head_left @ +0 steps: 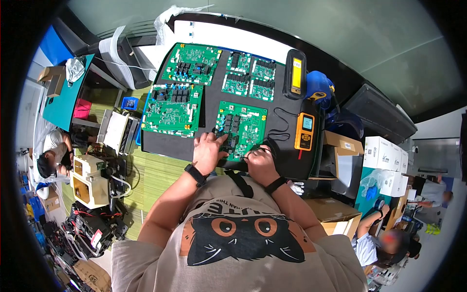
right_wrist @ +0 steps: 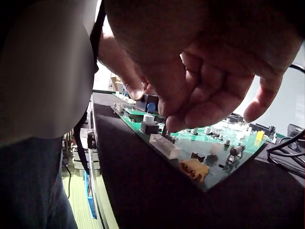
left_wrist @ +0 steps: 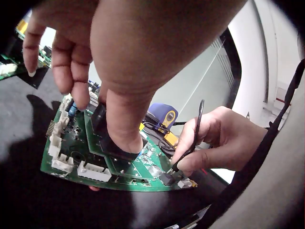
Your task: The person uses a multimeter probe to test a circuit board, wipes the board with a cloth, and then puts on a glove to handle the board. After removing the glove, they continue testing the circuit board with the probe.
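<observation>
A large green circuit board (head_left: pixel 250 124) lies on the black table before me. Over its left part sits a smaller green board with black relays (left_wrist: pixel 97 121). My left hand (head_left: pixel 208 151) grips this smaller board by its relays, thumb on the near side and index finger opposite. The other left fingers hang loose. At the large board's near edge, my right hand (head_left: pixel 261 161) pinches a thin black lead (left_wrist: pixel 198 126) between thumb and forefinger. Its tip is at a small black connector (left_wrist: pixel 167 179); the fingertips hide the exact contact.
Big green boards (head_left: pixel 172 114) lie to the left, and several small boards with relays (head_left: pixel 236 83) stand farther back. An orange handheld meter (head_left: pixel 305 131) with a black cord (head_left: pixel 277 132) lies at right, near a black case with a yellow panel (head_left: pixel 295 73). Cardboard boxes (head_left: pixel 340 146) stand beyond.
</observation>
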`<state>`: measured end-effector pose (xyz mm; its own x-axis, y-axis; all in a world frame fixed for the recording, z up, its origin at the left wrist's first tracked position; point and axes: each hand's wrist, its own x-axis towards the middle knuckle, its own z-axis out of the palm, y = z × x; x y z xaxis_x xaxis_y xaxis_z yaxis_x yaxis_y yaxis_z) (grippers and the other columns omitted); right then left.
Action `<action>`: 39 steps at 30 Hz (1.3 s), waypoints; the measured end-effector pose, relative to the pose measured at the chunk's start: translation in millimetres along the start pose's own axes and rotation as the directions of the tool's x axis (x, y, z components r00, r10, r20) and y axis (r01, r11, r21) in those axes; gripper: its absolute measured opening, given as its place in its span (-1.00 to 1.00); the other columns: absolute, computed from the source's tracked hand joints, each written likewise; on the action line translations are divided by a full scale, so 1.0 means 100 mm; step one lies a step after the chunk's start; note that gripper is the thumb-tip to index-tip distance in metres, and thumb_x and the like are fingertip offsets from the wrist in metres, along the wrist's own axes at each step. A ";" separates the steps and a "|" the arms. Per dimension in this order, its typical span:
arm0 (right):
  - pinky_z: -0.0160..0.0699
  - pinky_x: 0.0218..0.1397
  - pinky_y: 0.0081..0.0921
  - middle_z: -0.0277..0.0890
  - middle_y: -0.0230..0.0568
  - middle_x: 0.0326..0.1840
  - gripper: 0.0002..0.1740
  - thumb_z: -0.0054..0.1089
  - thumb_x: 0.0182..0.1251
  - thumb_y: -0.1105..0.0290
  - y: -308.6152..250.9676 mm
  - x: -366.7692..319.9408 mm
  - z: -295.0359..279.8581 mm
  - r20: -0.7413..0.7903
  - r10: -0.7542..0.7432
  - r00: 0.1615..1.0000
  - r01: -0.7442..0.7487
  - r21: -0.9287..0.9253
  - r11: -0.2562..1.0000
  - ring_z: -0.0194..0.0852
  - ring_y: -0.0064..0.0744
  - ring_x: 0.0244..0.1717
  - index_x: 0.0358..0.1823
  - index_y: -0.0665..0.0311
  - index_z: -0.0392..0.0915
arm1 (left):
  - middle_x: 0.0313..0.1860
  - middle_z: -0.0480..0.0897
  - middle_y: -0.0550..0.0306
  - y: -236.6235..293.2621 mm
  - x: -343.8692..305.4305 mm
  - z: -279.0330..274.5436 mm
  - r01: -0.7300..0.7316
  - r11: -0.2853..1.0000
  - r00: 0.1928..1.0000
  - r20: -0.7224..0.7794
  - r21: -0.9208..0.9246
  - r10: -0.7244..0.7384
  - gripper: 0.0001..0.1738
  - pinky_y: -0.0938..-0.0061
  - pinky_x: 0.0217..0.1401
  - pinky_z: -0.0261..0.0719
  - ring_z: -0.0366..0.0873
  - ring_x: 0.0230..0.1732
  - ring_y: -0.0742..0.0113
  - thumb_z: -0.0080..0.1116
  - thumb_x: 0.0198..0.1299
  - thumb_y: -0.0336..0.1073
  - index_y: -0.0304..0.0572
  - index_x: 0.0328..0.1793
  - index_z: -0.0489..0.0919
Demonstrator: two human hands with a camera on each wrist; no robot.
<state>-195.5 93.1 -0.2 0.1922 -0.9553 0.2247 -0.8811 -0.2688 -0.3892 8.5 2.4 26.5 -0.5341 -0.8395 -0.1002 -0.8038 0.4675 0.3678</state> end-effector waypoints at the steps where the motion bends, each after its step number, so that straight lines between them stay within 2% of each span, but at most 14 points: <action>1: 0.38 0.17 -0.08 0.51 -0.21 -0.48 -0.90 0.31 0.07 0.42 0.00 0.00 -0.01 -0.005 0.001 1.000 -0.001 0.004 1.000 0.56 -0.17 -0.26 -0.45 0.21 0.55 | 0.01 0.56 0.15 0.00 0.00 0.00 0.000 1.000 1.000 0.000 0.000 0.000 -0.24 0.09 0.20 0.39 0.45 0.16 0.11 0.50 -0.09 -0.08 0.24 0.36 0.56; 11: 0.35 0.20 -0.07 0.52 -0.23 -0.45 -0.92 0.29 0.11 0.41 0.01 -0.02 0.00 0.034 0.029 0.999 -0.030 0.012 0.999 0.56 -0.20 -0.23 -0.40 0.21 0.57 | -0.02 0.59 0.14 0.00 0.00 0.01 -0.005 1.000 1.000 -0.001 0.013 0.005 -0.25 0.06 0.18 0.41 0.48 0.14 0.10 0.48 -0.05 -0.04 0.23 0.36 0.55; 19: 0.36 0.19 -0.08 0.53 -0.21 -0.46 -0.92 0.28 0.13 0.40 0.02 -0.04 0.03 -0.007 0.033 0.999 -0.033 0.026 0.999 0.57 -0.19 -0.24 -0.43 0.20 0.57 | -0.04 0.63 0.17 0.01 0.00 0.00 -0.008 1.000 1.000 -0.008 0.024 0.008 -0.27 0.10 0.13 0.40 0.50 0.12 0.15 0.47 -0.03 -0.08 0.22 0.37 0.55; 21: 0.36 0.19 -0.09 0.53 -0.21 -0.47 -0.92 0.28 0.12 0.40 0.03 -0.03 0.03 0.002 0.033 0.999 -0.033 0.028 0.999 0.57 -0.19 -0.24 -0.44 0.20 0.56 | -0.04 0.63 0.12 0.02 0.00 -0.01 0.000 1.000 1.000 0.010 0.012 0.000 -0.26 0.08 0.16 0.41 0.51 0.12 0.09 0.46 -0.02 -0.04 0.20 0.38 0.53; 33: 0.36 0.16 -0.11 0.52 -0.23 -0.48 -0.94 0.26 0.12 0.43 0.00 -0.01 -0.01 -0.016 0.033 0.999 -0.032 0.028 0.999 0.57 -0.19 -0.25 -0.45 0.20 0.55 | -0.07 0.64 0.13 0.00 0.01 0.01 -0.017 1.000 1.000 -0.009 0.021 0.017 -0.25 0.09 0.13 0.41 0.52 0.10 0.10 0.46 -0.03 -0.04 0.20 0.38 0.53; 35: 0.41 0.10 -0.15 0.62 -0.22 -0.42 -0.92 0.28 0.13 0.39 -0.01 0.00 -0.04 0.010 0.030 0.999 -0.030 -0.004 1.000 0.61 -0.20 -0.26 -0.41 0.23 0.62 | -0.08 0.65 0.13 -0.01 0.01 0.02 -0.018 1.000 1.000 -0.010 0.021 0.018 -0.25 0.09 0.13 0.41 0.52 0.10 0.10 0.46 -0.03 -0.05 0.19 0.38 0.53; 39: 0.41 0.11 -0.15 0.62 -0.21 -0.42 -0.92 0.28 0.14 0.39 0.00 0.00 -0.01 0.052 0.040 0.998 -0.039 -0.020 0.999 0.61 -0.18 -0.26 -0.40 0.23 0.62 | -0.08 0.66 0.14 -0.01 0.01 0.01 -0.018 1.000 1.000 -0.004 0.005 0.018 -0.25 0.09 0.13 0.41 0.53 0.09 0.09 0.46 -0.03 -0.05 0.19 0.38 0.54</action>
<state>-196.1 93.0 0.6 0.1787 -0.9705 0.1617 -0.8963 -0.2284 -0.3802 7.9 1.3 24.9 -0.5478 -0.8318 -0.0898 -0.7952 0.4844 0.3647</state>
